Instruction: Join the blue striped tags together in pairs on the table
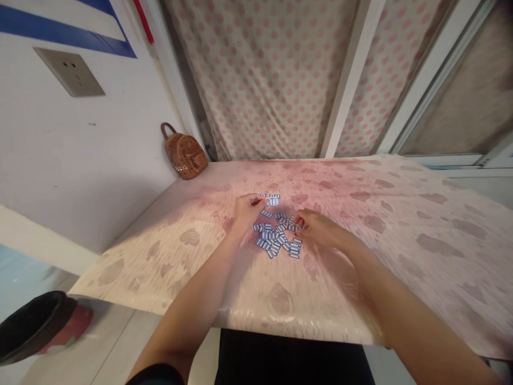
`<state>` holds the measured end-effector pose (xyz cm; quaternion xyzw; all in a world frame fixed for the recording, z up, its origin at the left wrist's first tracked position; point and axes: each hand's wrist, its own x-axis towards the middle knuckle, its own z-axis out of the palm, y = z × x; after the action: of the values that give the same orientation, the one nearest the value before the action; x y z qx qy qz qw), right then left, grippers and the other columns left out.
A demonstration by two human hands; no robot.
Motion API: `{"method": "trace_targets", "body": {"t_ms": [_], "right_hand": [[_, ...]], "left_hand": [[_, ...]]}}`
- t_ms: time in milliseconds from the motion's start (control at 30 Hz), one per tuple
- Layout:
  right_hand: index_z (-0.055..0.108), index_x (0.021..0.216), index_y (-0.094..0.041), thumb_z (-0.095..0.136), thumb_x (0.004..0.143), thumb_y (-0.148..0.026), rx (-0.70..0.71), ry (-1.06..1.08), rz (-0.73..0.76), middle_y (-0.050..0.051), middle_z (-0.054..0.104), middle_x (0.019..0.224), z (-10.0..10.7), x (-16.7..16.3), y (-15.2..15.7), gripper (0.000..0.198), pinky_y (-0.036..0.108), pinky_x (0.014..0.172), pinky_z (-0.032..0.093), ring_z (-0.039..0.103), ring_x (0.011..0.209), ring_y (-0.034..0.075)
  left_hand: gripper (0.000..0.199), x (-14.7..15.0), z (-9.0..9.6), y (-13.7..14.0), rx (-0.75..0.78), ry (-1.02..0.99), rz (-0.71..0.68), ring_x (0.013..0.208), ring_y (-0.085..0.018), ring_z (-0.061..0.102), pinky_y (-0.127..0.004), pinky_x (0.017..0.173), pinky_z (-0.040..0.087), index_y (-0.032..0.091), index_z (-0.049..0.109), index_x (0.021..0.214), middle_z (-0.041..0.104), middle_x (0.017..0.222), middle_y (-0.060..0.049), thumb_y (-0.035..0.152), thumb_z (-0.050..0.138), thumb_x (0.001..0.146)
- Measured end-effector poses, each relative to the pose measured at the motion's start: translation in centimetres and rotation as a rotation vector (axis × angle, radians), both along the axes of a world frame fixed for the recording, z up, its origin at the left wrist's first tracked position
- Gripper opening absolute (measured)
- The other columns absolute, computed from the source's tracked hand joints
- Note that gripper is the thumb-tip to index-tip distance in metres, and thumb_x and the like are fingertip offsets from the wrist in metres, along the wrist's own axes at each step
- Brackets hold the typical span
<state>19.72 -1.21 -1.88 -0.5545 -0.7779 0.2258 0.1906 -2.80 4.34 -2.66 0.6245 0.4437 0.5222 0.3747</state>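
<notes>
A loose pile of small white pieces with blue edges [270,238], perhaps labels or cards, lies on the patterned tablecloth in front of me. My left hand [249,207] is at the pile's far left side, thumb and fingers pinched at a blue-edged white piece [273,201]. Just beyond those fingertips, more such pieces form a short row. On the right of the pile, my right hand [315,225] has its fingers curled together over a strip of the same pieces [294,227]. Its fingertips partly hide what they grip. Print on the pieces is too small to read.
The tablecloth [401,214] covers a wide table against a dotted curtain [272,80]. A small brown backpack [186,155] leans at the back left by the wall. A dark-lined bin [44,326] stands on the floor at left. A wall socket [70,72] is above.
</notes>
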Motion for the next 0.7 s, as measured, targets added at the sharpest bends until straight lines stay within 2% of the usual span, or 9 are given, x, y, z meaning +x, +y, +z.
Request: {"method": "trace_targets", "body": {"t_ms": [100, 200, 367, 500, 600, 700], "right_hand": [[0.058, 0.088, -0.019, 0.058, 0.072, -0.012, -0.026, -0.063, 0.009, 0.006, 0.064, 0.087, 0.4, -0.4, -0.5, 0.018, 0.027, 0.066, 0.043, 0.058, 0.075, 0.017], [0.057, 0.087, -0.020, 0.054, 0.074, -0.012, -0.051, -0.032, 0.009, 0.004, 0.063, 0.080, 0.1, -0.2, -0.4, 0.015, 0.027, 0.062, 0.041, 0.056, 0.069, 0.016], [0.058, 0.082, -0.019, 0.050, 0.079, -0.021, -0.017, 0.169, 0.035, 0.001, 0.063, 0.077, 0.2, 1.3, 0.4, 0.009, 0.027, 0.066, 0.042, 0.058, 0.072, 0.016], [0.060, 0.081, -0.018, 0.053, 0.080, -0.032, -0.023, 0.325, 0.011, 0.003, 0.066, 0.081, 1.2, 2.5, 0.7, 0.016, 0.030, 0.070, 0.045, 0.061, 0.075, 0.018], [0.063, 0.078, -0.018, 0.055, 0.078, -0.035, -0.093, 0.308, 0.063, 0.003, 0.067, 0.078, 1.5, 2.7, 0.7, 0.018, 0.030, 0.068, 0.045, 0.061, 0.074, 0.019], [0.065, 0.077, -0.019, 0.056, 0.078, -0.031, -0.123, 0.192, 0.076, 0.002, 0.067, 0.076, 1.0, 2.3, 0.4, 0.015, 0.029, 0.067, 0.044, 0.060, 0.072, 0.018]], "left_hand": [[0.010, 0.1, 0.3, -0.2, -0.012, -0.001, 0.006, 0.059, -0.012, 0.061, -0.021, 0.058, 0.044, 0.015, 0.072, 0.072, 0.069, 0.065, 0.000, 0.022, 0.064, 0.074], [0.010, 0.1, 0.4, -0.3, -0.023, 0.004, 0.012, 0.059, -0.012, 0.061, -0.021, 0.057, 0.043, 0.015, 0.072, 0.071, 0.068, 0.064, 0.000, 0.021, 0.064, 0.073], [0.011, 0.1, 0.5, -0.2, -0.024, 0.009, 0.017, 0.058, -0.012, 0.060, -0.020, 0.056, 0.042, 0.015, 0.072, 0.071, 0.068, 0.063, 0.000, 0.022, 0.065, 0.073], [0.010, 0.1, 0.6, -0.1, -0.040, 0.001, 0.019, 0.057, -0.011, 0.060, -0.020, 0.056, 0.042, 0.014, 0.071, 0.071, 0.068, 0.062, 0.000, 0.022, 0.066, 0.073], [0.010, 0.1, 0.6, -0.1, -0.046, -0.003, 0.033, 0.059, -0.012, 0.061, -0.020, 0.057, 0.043, 0.014, 0.072, 0.072, 0.068, 0.063, 0.000, 0.021, 0.066, 0.074], [0.010, 0.1, 0.5, -0.2, -0.043, 0.009, 0.037, 0.059, -0.012, 0.062, -0.020, 0.057, 0.043, 0.015, 0.073, 0.073, 0.069, 0.064, -0.001, 0.022, 0.066, 0.074]]}}
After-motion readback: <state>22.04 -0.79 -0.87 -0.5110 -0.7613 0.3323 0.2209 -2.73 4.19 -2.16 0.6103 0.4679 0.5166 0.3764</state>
